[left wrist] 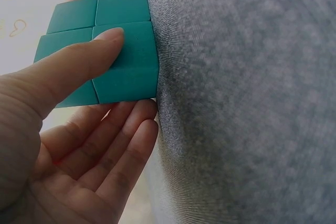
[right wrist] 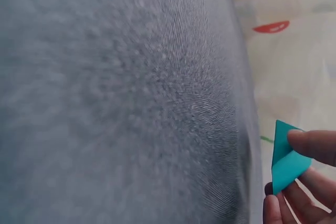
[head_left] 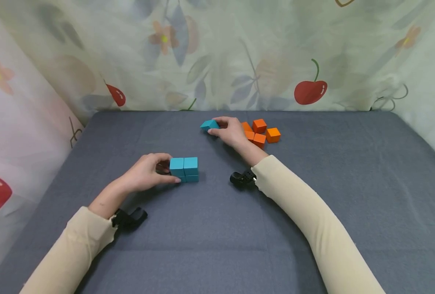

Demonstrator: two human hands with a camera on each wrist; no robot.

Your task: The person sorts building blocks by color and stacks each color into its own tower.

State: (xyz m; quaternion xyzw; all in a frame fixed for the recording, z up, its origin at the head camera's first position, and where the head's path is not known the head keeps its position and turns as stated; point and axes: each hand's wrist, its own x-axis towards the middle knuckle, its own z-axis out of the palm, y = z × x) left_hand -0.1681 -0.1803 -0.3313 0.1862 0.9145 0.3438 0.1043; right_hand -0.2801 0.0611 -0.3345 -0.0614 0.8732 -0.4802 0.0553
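In the head view my left hand (head_left: pixel 145 173) grips a compact stack of blue cubes (head_left: pixel 184 169) on the table, left of the middle. The left wrist view shows the thumb (left wrist: pixel 89 59) pressed on a face of the blue cubes (left wrist: pixel 128 51), with the other fingers along another side. Farther back, my right hand (head_left: pixel 231 130) pinches a blue triangular block (head_left: pixel 209 125) between thumb and fingers. Its wedge shape shows plainly in the right wrist view, where the triangular block (right wrist: pixel 289 161) sits between the thumb (right wrist: pixel 315 144) and fingers.
Several orange blocks (head_left: pixel 259 125) lie grouped at the back, just right of my right hand and partly hidden by it. A grey cloth (head_left: pixel 217 228) covers the table. Patterned curtains (head_left: pixel 217 57) hang behind it and at both sides. Black wrist straps (head_left: pixel 129 218) hang below the sleeves.
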